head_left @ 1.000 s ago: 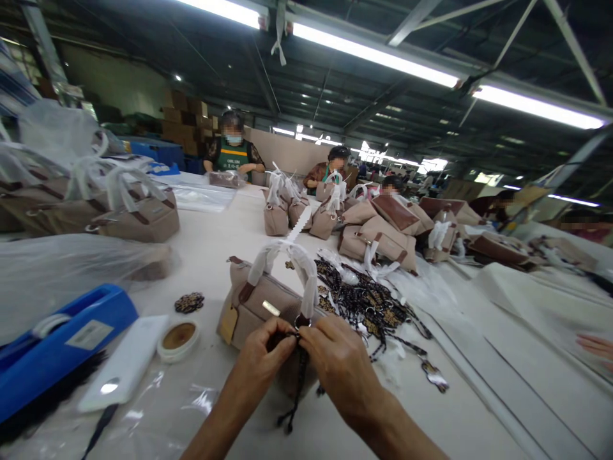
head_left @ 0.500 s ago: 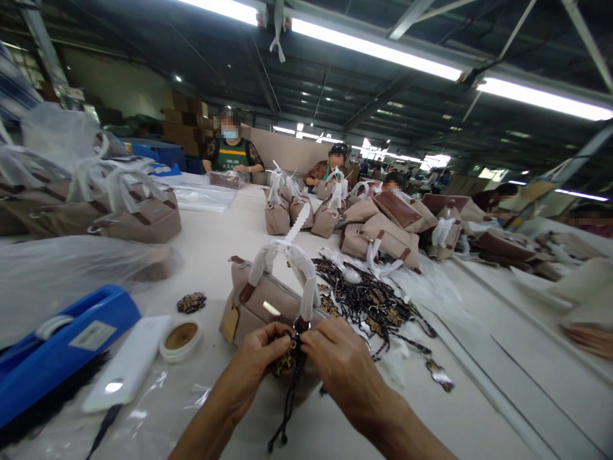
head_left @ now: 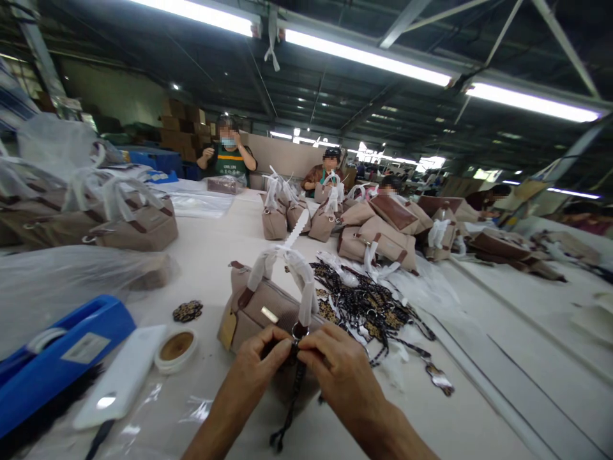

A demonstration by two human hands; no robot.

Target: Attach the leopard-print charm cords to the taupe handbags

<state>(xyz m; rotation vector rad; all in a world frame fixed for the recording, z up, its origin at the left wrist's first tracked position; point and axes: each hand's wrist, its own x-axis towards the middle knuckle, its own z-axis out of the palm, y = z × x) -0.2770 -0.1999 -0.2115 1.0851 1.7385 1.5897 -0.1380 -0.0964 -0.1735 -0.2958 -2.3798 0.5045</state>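
Observation:
A taupe handbag [head_left: 282, 305] with wrapped white handles [head_left: 306, 291] stands on the table before me. At its near end, just below the metal ring [head_left: 300, 330], both hands meet. My left hand [head_left: 261, 358] pinches the top of a black braided cord charm [head_left: 295, 390] between thumb and forefinger. My right hand [head_left: 332, 358] pinches the same cord from the other side, fingertips almost touching the left ones. The cord's tasselled ends hang down in front of the bag. Fingers hide the exact point where cord and ring meet.
A heap of black cord charms [head_left: 368, 306] lies right of the bag. On the left are a blue tape dispenser [head_left: 90, 338], a white power bank [head_left: 122, 377], a tape roll [head_left: 176, 351] and a patterned charm [head_left: 188, 311]. More handbags [head_left: 378, 239] and co-workers [head_left: 230, 156] are beyond.
My left fingers have moved up to the cord's top beside the ring, and the leopard-patterned piece beneath them is now mostly hidden. The masked co-worker has raised both hands.

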